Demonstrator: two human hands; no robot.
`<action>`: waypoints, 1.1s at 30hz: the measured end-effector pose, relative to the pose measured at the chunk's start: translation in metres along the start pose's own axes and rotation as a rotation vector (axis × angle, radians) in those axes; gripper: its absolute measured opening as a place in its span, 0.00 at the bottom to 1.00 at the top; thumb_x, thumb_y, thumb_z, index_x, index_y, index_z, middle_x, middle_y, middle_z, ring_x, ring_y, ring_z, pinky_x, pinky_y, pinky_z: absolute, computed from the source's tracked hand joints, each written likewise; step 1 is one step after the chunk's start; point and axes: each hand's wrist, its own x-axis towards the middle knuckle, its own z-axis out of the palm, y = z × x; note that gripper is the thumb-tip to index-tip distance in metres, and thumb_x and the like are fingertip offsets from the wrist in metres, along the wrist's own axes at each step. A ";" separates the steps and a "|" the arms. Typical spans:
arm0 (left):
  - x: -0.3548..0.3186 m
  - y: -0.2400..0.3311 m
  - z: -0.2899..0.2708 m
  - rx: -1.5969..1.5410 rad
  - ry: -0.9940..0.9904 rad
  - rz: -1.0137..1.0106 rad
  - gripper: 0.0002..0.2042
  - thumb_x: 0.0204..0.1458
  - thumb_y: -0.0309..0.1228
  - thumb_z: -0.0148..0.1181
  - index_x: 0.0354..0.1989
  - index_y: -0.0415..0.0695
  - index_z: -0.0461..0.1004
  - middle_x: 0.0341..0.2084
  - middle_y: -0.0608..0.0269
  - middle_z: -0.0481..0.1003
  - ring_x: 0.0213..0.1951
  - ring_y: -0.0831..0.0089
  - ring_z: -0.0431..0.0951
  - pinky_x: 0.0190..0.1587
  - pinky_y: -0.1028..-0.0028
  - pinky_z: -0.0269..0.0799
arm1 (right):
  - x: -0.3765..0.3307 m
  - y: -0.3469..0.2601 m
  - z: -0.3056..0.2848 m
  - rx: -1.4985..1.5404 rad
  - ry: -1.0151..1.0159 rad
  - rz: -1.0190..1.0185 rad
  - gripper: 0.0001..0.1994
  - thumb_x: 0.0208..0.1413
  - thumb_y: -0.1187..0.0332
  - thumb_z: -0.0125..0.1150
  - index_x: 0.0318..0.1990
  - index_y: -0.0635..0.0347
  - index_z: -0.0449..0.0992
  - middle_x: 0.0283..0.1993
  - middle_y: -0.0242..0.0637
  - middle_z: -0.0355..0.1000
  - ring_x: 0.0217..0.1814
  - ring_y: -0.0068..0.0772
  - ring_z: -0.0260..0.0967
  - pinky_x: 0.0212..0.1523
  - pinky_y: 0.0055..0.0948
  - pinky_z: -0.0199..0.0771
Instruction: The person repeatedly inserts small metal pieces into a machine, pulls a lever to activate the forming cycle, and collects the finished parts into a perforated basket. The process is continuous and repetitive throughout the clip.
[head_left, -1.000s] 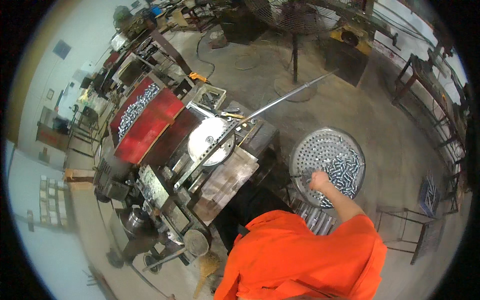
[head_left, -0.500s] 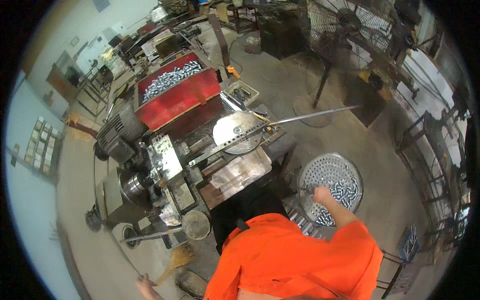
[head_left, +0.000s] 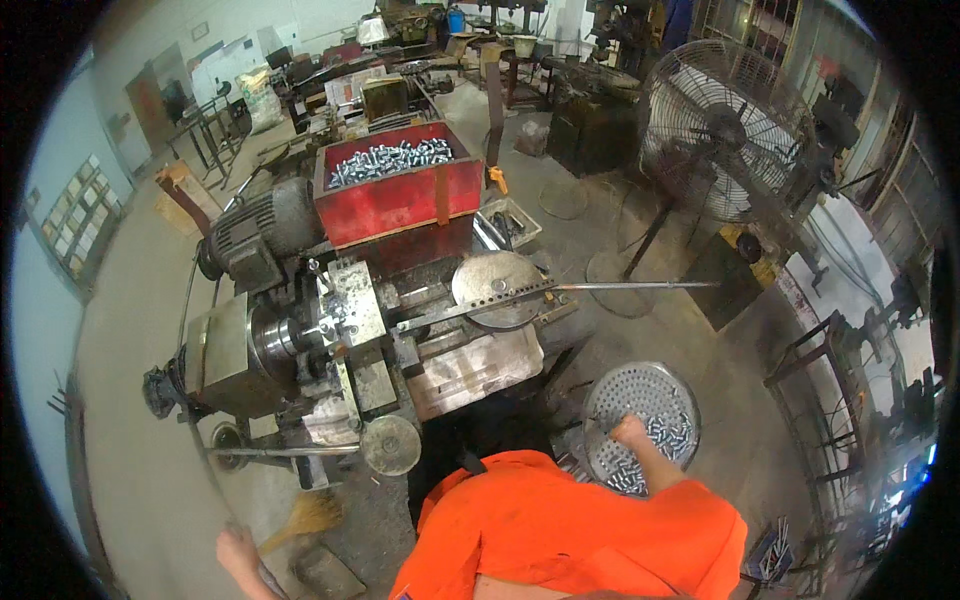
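Observation:
My right hand [head_left: 630,432] is closed over the left part of a round perforated metal tray [head_left: 620,385]. Many small shiny metal cylinders [head_left: 672,436] lie in the tray, right beside the fingers. Whatever the fingers hold is hidden. At the lower left, my left hand [head_left: 237,550] is closed around the near end of a long thin rod [head_left: 215,487], which runs up beside the machine. The machine's round chuck [head_left: 280,340] and metal block [head_left: 352,300] stand ahead, left of centre. A perforated flat bar with a long handle [head_left: 640,285] crosses a round metal disc [head_left: 495,275].
A red bin [head_left: 400,210] full of metal cylinders sits above the machine, near a motor [head_left: 262,230]. A large fan [head_left: 725,130] stands at far right. A straw broom [head_left: 308,515] and a dustpan [head_left: 328,572] lie near my left hand. A blue container [head_left: 770,555] is at lower right.
My view has turned and tilted up, so the machine and red bin appear more upright and farther right. My right hand stays closed at the tray, and my left stays on the rod.

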 end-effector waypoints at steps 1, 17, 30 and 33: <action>-0.002 -0.001 0.000 0.002 0.006 0.005 0.17 0.40 0.38 0.62 0.33 0.37 0.73 0.26 0.46 0.73 0.32 0.49 0.73 0.36 0.57 0.68 | 0.014 0.012 0.010 0.050 -0.072 0.045 0.20 0.29 0.62 0.63 0.33 0.64 0.76 0.43 0.49 0.72 0.48 0.46 0.69 0.49 0.34 0.69; -0.007 0.294 -0.022 -1.597 -0.838 0.357 0.15 0.57 0.36 0.49 0.35 0.33 0.71 0.22 0.57 0.75 0.24 0.70 0.75 0.29 0.73 0.69 | -0.099 -0.351 -0.111 0.790 -0.048 -1.595 0.22 0.26 0.74 0.59 0.39 0.60 0.76 0.52 0.47 0.61 0.57 0.46 0.59 0.55 0.36 0.59; -0.033 0.317 -0.022 -1.365 -0.560 0.539 0.15 0.52 0.29 0.52 0.15 0.34 0.66 0.12 0.64 0.67 0.17 0.80 0.66 0.20 0.77 0.58 | -0.127 -0.373 -0.091 0.826 0.112 -1.618 0.02 0.27 0.71 0.56 0.15 0.55 0.73 0.33 0.40 0.64 0.36 0.42 0.63 0.33 0.37 0.64; -0.027 0.321 -0.017 -1.355 -0.579 0.547 0.17 0.53 0.30 0.51 0.13 0.33 0.65 0.09 0.64 0.66 0.13 0.79 0.63 0.16 0.76 0.56 | -0.118 -0.374 -0.089 0.705 0.027 -1.585 0.04 0.25 0.69 0.55 0.15 0.52 0.74 0.28 0.37 0.66 0.35 0.44 0.64 0.32 0.38 0.65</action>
